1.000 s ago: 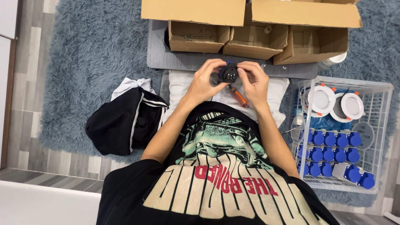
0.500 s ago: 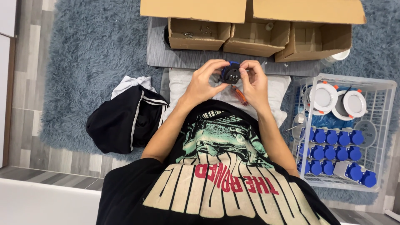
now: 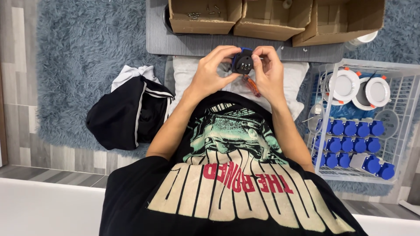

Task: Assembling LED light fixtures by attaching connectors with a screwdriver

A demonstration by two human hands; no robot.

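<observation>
Since the earlier frame, both hands sit slightly higher. Left hand (image 3: 213, 72) and right hand (image 3: 267, 70) pinch one round connector (image 3: 242, 62) — black face, blue rim — above the tabletop (image 3: 183, 43). Three cardboard boxes (image 3: 205, 16) stand behind.

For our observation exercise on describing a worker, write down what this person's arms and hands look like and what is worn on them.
Both forearms are bare from the elbows down, with no gloves. The left hand and right hand show no rings, watch or bands in this view. The upper arms are covered by the loose short sleeves of a black T-shirt with a cream, red and green printed graphic on the front.
</observation>
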